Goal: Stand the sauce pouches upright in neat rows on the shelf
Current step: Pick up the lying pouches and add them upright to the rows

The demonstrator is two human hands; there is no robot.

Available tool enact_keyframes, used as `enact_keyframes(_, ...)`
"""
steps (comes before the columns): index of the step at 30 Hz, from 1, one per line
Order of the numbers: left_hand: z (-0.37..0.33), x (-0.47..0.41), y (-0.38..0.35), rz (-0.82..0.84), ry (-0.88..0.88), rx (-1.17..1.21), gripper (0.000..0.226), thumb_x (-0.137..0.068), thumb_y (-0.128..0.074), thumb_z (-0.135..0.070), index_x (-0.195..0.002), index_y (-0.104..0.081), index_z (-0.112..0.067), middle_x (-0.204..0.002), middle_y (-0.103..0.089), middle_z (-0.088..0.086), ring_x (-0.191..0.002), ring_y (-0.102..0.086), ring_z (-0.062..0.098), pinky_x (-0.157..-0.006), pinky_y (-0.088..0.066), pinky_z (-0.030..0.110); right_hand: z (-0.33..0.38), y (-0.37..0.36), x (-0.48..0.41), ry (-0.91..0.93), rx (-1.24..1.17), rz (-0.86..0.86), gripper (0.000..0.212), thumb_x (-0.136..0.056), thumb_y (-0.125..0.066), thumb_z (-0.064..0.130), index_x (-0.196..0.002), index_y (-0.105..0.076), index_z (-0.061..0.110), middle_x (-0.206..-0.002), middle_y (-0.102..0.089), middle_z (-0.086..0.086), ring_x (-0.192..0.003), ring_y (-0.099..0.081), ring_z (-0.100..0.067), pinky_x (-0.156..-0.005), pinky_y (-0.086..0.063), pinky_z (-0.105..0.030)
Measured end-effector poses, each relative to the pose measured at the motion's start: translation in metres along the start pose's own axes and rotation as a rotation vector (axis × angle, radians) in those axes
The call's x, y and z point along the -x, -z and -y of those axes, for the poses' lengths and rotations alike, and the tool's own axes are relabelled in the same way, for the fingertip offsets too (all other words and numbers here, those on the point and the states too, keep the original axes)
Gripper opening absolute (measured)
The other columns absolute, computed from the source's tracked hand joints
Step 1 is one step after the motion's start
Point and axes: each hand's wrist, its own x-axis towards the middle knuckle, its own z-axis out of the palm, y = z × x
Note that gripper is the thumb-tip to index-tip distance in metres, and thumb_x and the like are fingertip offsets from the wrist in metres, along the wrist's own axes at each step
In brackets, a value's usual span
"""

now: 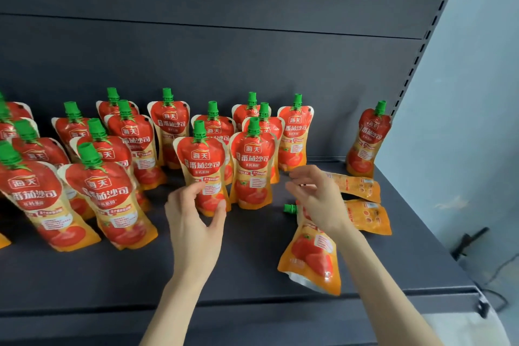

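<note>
Several red-and-orange sauce pouches with green caps stand in loose rows on the dark grey shelf (224, 267), filling its left and middle. My left hand (196, 216) curls thumb and fingers round the base of one upright front pouch (202, 166). Next to it stands another upright pouch (252, 166). My right hand (314, 196) hovers with relaxed, spread fingers and holds nothing. Beneath it lies a flat pouch (311, 258), cap pointing away. Two more flat pouches (358, 185) (369, 218) lie back-side up just to its right.
A single pouch (368, 140) stands at the far right, leaning near the slotted shelf upright (421, 50). The shelf's back panel (252, 64) rises behind the rows. The front lip (252, 303) runs below my forearms. A pale wall and a cable are to the right.
</note>
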Motion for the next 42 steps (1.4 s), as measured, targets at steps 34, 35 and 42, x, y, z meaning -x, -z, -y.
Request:
enact_keyframes(34, -0.123, 0.128, -0.064, 0.411, 0.534, -0.154, 0.04, -0.072, -0.076, -0.038, -0.095, -0.049, -0.019, -0.092, -0.063, -0.006, -0.083, -0.063, 0.012, -0.063, -0.049, 0.028, -0.074, 0.139, 0.056, -0.189, 0.337, 0.559, 0.058, -0.069, -0.076, 0.042, -0.116, -0.049, 0.022, -0.111, -0.056, 0.001, -0.105, -0.054, -0.021, -0.092, -0.048, -0.038)
enact_keyframes(35, -0.122, 0.13, -0.062, 0.408, 0.543, -0.114, 0.04, -0.071, -0.077, -0.037, -0.093, -0.049, -0.02, -0.092, -0.064, -0.006, -0.083, -0.064, 0.012, -0.065, -0.051, 0.029, -0.072, 0.139, 0.057, -0.232, 0.317, 0.588, 0.066, -0.067, -0.077, 0.04, -0.122, -0.046, 0.02, -0.113, -0.054, 0.002, -0.105, -0.054, -0.019, -0.09, -0.048, -0.034)
enact_keyframes(42, -0.124, 0.146, -0.047, 0.308, 0.632, 0.255, 0.032, -0.072, -0.078, -0.017, -0.095, -0.055, -0.019, -0.091, -0.07, 0.001, -0.071, -0.069, 0.007, -0.054, -0.049, 0.016, -0.066, 0.137, 0.085, -0.29, 0.01, 0.443, 0.053, -0.065, -0.082, 0.024, -0.108, -0.051, 0.017, -0.103, -0.06, -0.001, -0.089, -0.062, -0.017, -0.074, -0.055, -0.031)
